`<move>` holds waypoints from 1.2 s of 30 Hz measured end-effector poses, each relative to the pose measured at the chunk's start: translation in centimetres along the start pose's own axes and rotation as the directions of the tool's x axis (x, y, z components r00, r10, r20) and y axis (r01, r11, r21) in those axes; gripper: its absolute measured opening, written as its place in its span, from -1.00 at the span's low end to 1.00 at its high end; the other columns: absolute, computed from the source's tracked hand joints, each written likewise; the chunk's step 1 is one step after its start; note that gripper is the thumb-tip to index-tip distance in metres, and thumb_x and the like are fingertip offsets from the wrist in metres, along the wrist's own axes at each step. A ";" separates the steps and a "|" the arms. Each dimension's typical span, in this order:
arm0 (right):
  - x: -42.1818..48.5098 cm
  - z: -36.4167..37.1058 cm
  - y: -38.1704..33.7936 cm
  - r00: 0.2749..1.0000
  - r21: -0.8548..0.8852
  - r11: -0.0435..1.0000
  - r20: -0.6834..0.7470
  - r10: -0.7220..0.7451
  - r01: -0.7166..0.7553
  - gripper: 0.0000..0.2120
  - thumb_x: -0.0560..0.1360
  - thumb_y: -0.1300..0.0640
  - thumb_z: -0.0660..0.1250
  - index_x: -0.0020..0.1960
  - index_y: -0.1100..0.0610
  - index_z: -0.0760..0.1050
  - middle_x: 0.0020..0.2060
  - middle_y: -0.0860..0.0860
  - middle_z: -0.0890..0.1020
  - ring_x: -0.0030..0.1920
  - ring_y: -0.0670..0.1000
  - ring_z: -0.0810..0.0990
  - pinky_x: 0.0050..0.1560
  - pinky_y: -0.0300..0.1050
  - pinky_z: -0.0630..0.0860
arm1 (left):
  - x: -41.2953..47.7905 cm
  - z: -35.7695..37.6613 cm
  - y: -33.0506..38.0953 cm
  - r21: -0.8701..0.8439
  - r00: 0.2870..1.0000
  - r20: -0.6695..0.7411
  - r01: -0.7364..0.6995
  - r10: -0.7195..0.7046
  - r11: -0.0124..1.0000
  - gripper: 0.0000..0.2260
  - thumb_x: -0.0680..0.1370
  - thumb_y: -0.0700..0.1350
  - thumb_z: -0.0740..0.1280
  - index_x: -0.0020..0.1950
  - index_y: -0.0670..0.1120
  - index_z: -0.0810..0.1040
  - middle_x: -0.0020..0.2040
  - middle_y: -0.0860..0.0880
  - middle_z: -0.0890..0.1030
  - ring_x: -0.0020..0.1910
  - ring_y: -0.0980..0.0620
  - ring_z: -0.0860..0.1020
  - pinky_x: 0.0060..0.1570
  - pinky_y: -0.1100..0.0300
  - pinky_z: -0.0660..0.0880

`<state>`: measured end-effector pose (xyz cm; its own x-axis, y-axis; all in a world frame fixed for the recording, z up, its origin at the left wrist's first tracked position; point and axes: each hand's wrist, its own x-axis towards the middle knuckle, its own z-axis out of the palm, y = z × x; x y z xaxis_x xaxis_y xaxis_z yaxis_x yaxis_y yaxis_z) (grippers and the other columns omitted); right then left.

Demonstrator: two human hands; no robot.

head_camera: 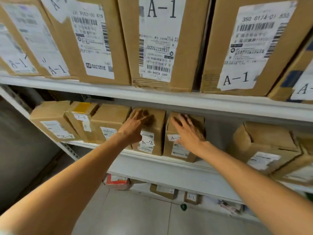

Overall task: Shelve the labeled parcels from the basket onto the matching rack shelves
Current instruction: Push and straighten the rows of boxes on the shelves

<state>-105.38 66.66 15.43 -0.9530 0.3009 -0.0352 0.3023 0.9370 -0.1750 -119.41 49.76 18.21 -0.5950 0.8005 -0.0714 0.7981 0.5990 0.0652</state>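
Two small cardboard parcels marked A-2 stand upright side by side on the middle rack shelf [169,164]. My left hand [135,126] lies with spread fingers on the front and top of the left A-2 parcel [152,146]. My right hand [188,131] presses flat against the front of the right A-2 parcel [177,150], covering part of its label. A narrow gap separates the two parcels. Neither hand curls round anything. No basket shows in the head view.
Large A-1 boxes [160,39] fill the upper shelf. More A-2 parcels [54,122] stand left of my hands, and tilted parcels [264,146] sit to the right past a gap. Small packages [191,197] lie on the bottom shelf above the tiled floor.
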 end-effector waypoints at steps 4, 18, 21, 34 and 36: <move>0.0 0.8 0.7 1.000 0.005 1.000 -0.019 0.011 -0.011 -0.12 0.49 0.18 0.40 0.58 0.01 -0.14 0.56 0.10 -0.09 0.55 0.18 -0.14 0.52 0.06 -0.09 | 1.1 1.8 0.4 0.071 0.993 -0.106 0.056 -0.048 0.996 -0.26 0.46 -0.15 0.41 0.53 0.15 0.12 0.51 -0.04 0.22 0.46 -0.09 0.23 0.46 0.04 0.18; -3.8 -0.4 5.1 0.995 -0.033 0.995 -0.043 0.093 -0.095 -0.15 0.51 0.23 0.37 0.57 -0.04 -0.11 0.57 0.07 -0.04 0.55 0.15 -0.06 0.51 0.04 -0.09 | 1.7 1.9 4.9 0.028 0.985 -0.159 -0.056 0.060 0.998 -0.35 0.50 0.04 0.39 0.50 0.26 0.15 0.48 0.06 0.29 0.33 -0.07 0.36 0.21 0.10 0.43; -4.8 -0.6 6.1 0.992 -0.026 0.992 -0.033 0.122 -0.123 -0.17 0.52 0.22 0.35 0.57 -0.05 -0.11 0.57 0.05 -0.06 0.55 0.14 -0.08 0.51 0.04 -0.08 | 1.6 2.5 6.2 0.014 0.986 -0.162 -0.035 0.037 0.999 -0.36 0.50 0.09 0.38 0.50 0.27 0.15 0.45 0.07 0.33 0.27 -0.08 0.37 0.07 0.10 0.50; -7.0 -0.5 8.9 0.986 0.050 0.986 -0.029 0.163 -0.162 -0.16 0.52 0.33 0.30 0.56 -0.07 -0.12 0.57 0.01 -0.08 0.55 0.12 -0.13 0.49 0.01 -0.10 | 2.7 2.9 9.1 -0.010 0.989 -0.125 -0.075 0.073 0.997 -0.29 0.43 0.12 0.44 0.50 0.27 0.16 0.49 0.10 0.28 0.35 -0.11 0.33 0.19 0.05 0.48; -7.1 -1.0 8.3 0.989 0.006 0.989 -0.020 0.145 -0.145 -0.17 0.51 0.24 0.34 0.57 0.00 -0.11 0.57 0.05 -0.06 0.55 0.16 -0.10 0.50 0.05 -0.06 | 2.3 2.7 8.6 -0.067 0.991 -0.088 -0.109 0.103 0.992 -0.23 0.40 0.04 0.48 0.51 0.22 0.16 0.50 0.06 0.25 0.39 -0.13 0.30 0.29 0.01 0.41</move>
<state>-96.09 72.52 15.19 -0.8983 0.4375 -0.0404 0.4375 0.8822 -0.1739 -113.62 56.72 15.97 -0.5158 0.8564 0.0231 0.8499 0.5081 0.1396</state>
